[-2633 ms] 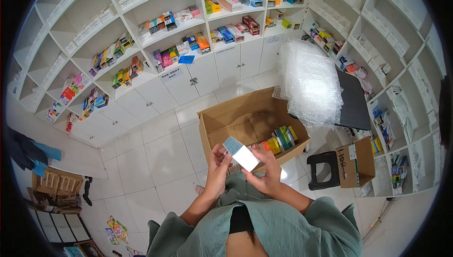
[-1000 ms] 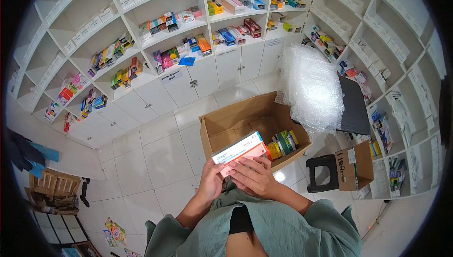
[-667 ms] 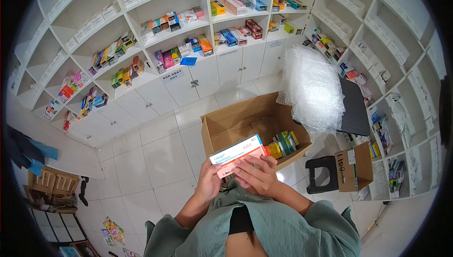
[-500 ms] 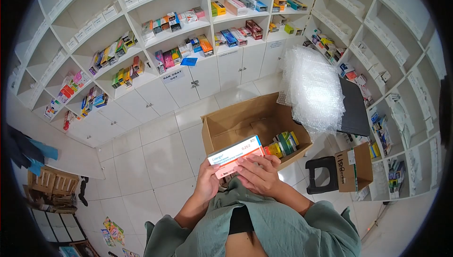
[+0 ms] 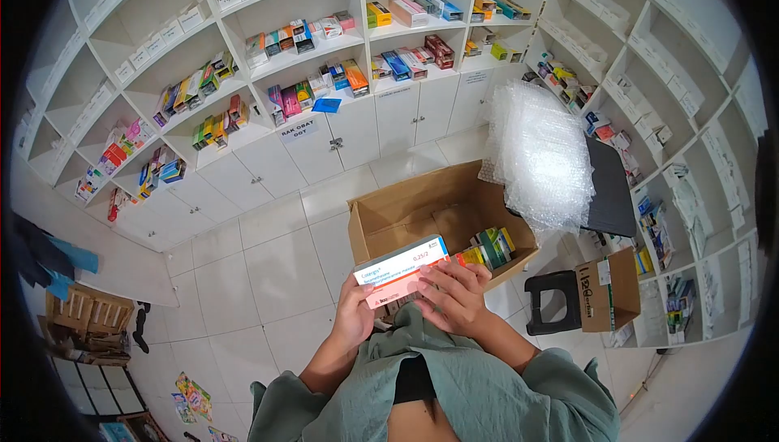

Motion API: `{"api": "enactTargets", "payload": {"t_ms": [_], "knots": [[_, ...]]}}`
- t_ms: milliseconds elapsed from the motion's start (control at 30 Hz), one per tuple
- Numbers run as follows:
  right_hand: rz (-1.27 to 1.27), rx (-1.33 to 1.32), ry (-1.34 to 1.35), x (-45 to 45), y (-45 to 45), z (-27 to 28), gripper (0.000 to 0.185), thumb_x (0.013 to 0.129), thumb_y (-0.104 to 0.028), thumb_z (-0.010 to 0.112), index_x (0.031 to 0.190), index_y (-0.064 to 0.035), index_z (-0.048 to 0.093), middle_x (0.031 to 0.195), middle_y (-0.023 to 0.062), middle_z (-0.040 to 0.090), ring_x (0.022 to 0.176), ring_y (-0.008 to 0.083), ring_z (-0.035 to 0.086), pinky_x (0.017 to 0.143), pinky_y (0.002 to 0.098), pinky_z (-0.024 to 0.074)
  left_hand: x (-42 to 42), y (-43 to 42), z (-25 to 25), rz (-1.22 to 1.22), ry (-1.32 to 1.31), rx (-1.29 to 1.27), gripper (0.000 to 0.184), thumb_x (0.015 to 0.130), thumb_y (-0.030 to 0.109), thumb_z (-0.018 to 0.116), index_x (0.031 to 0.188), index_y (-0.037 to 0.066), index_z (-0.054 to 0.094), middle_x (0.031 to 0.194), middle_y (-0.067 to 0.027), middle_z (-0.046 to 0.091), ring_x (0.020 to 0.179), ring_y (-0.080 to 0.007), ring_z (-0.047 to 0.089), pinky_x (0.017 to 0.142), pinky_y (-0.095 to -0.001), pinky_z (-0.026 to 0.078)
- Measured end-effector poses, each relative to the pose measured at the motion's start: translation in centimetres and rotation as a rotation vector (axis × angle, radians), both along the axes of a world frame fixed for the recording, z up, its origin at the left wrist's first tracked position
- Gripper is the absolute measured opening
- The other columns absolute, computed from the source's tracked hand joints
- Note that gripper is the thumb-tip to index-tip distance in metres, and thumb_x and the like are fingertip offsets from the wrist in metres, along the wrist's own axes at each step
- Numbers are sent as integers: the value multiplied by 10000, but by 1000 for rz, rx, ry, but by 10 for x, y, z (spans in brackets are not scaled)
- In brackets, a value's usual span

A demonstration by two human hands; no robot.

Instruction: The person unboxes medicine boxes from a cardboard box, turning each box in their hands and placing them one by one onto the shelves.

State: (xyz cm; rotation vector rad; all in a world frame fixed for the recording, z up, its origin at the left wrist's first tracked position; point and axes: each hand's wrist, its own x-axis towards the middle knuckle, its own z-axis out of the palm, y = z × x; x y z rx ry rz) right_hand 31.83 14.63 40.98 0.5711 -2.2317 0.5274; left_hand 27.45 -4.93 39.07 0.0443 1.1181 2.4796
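Note:
A white and pink medicine box with an orange stripe and blue "Colergis" lettering is held up before my body, its printed face toward me. My left hand is closed around its left end. At the lower right corner, my right hand grips the box with bent fingers over its face; the thumb is hidden. Behind the box stands an open cardboard carton. Yellow, green and white medicine boxes lie in its right side, partly covered by my right hand and the held box.
Bubble wrap lies over a black chair right of the carton. A black stool and a smaller cardboard box stand at the right. White shelves with many medicine boxes curve around the tiled floor.
The medicine box has shifted slightly left and down. My right hand's fingers have slid toward its right edge and spread a little, uncovering more of the printed face.

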Motion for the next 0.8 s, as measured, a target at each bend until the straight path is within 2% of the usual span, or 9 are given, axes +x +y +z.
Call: {"api": "enactTargets", "payload": {"t_ms": [67, 267, 400, 467, 567, 600, 700, 800], "knots": [[-3, -22, -18, 0, 0, -2, 383, 688, -235, 756, 1047, -174, 639, 1172, 10, 611, 1082, 193, 536, 899, 395, 260, 0, -2, 0, 7, 4, 0, 440, 807, 148, 480, 1201, -42, 433, 1172, -167, 547, 1125, -246, 528, 991, -382, 387], [19, -91, -55, -2, -2, 7, 399, 666, -242, 760, 1031, -142, 633, 1139, 38, 617, 1074, 225, 530, 898, 393, 265, 0, -6, 3, 19, -3, -4, 466, 801, 153, 475, 1219, -46, 421, 1175, -165, 544, 1135, -251, 522, 997, -382, 381], [-9, -187, -106, -5, -1, 15, 413, 690, -251, 714, 1046, -74, 603, 1141, 135, 594, 1078, 290, 519, 900, 421, 338, -2, -11, 2, 14, 5, -5, 478, 797, 149, 473, 1230, -45, 414, 1172, -157, 545, 1134, -244, 521, 996, -372, 379], [-37, -240, -139, -9, -2, 19, 443, 702, -247, 711, 1080, -52, 587, 1167, 171, 564, 1089, 312, 507, 924, 433, 353, -3, -12, 7, 29, 14, -37, 483, 784, 200, 505, 1205, -26, 438, 1140, -145, 562, 1096, -243, 545, 953, -374, 417], [18, -563, -304, -15, -10, 23, 518, 697, -205, 734, 1153, -33, 558, 1184, 172, 538, 1067, 331, 510, 922, 416, 356, -7, -18, 7, 17, 41, -72, 490, 778, 225, 517, 1196, -21, 447, 1125, -141, 570, 1079, -243, 555, 934, -374, 433], [93, -650, -351, -19, -10, 16, 606, 730, -159, 725, 1265, -20, 476, 1201, 188, 525, 1079, 299, 514, 905, 379, 408, -8, -21, 6, 9, 51, -80, 492, 778, 224, 516, 1198, -23, 445, 1125, -142, 569, 1081, -244, 555, 936, -373, 432], [214, -1034, -598, -23, -24, 11, 610, 788, -97, 687, 1328, -21, 414, 1199, 156, 531, 1057, 217, 529, 863, 322, 451, -11, -29, 8, -1, 48, -86, 498, 785, 226, 504, 1207, -29, 438, 1132, -145, 565, 1088, -246, 552, 938, -368, 429], [309, -1188, -768, -23, -32, 16, 578, 834, -55, 642, 1352, -22, 387, 1160, 105, 551, 1008, 149, 540, 836, 282, 463, -11, -40, 16, -32, 50, -42, 472, 786, 119, 475, 1229, -36, 416, 1159, -147, 546, 1125, -232, 523, 987, -357, 387]]}}
